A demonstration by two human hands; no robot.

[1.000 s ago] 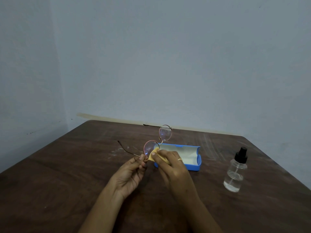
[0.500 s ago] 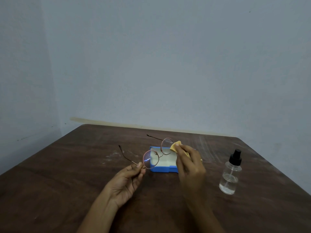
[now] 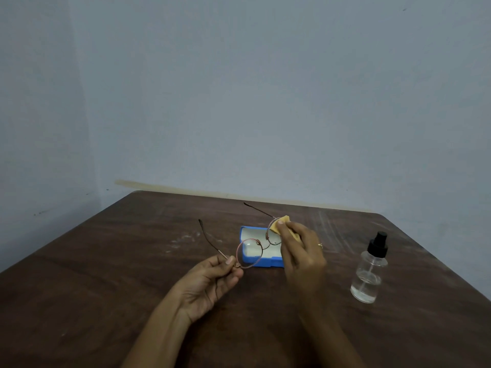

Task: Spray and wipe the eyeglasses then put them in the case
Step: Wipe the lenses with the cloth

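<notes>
Eyeglasses [image 3: 249, 253] above open, empty blue case [image 3: 245, 260]

Open blue case [image 3: 261, 261] lies on the table [image 3: 106, 274] directly beneath both grips. Spray bottle [image 3: 368, 272] stands upright, well right of the right grip. Table left of the left grip is bare.

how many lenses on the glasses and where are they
2. One round lens sits beside the left hand, uncovered. The other is farther off, partly behind the yellow cloth pinched in the right hand.
</notes>
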